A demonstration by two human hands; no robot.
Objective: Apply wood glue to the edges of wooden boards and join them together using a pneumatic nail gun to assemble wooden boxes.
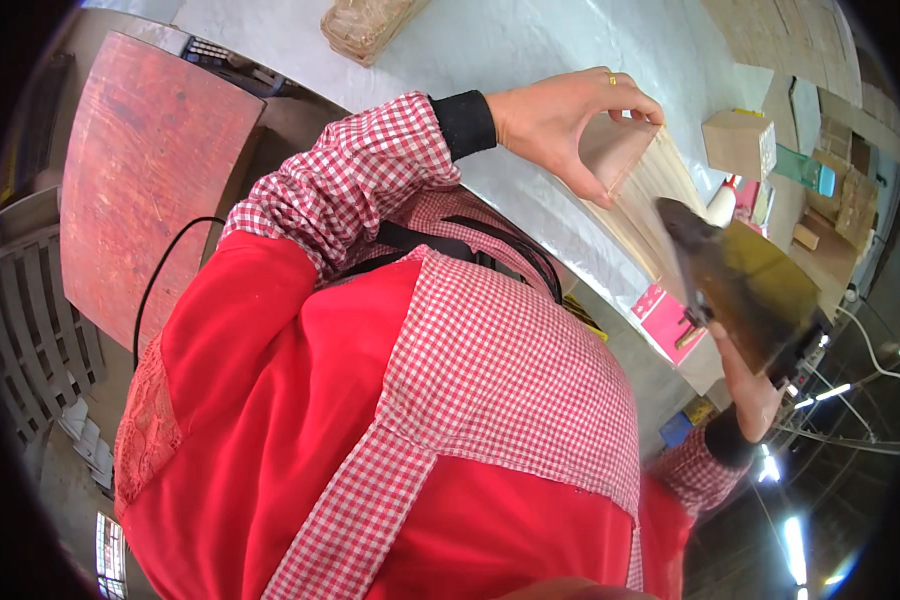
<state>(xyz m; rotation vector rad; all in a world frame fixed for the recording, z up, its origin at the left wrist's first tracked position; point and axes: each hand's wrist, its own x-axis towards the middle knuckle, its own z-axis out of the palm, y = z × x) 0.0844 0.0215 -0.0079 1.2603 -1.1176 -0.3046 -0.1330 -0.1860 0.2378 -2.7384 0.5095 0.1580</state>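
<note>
Gripping the end of a pale wooden block [625, 160] at upper right of the frame, the left hand [560, 120] pinches it between thumb and curled fingers. The block rests on the white table [490, 60]. Lower right, the right hand [750, 385] is closed around a brush [740, 285] with a dark, wet-looking head just beside the block. The block looks stiff, light and smooth; its dry end seems the safest hold.

Wooden block [635, 165] on table [510, 60], box [738, 142] right.
</note>
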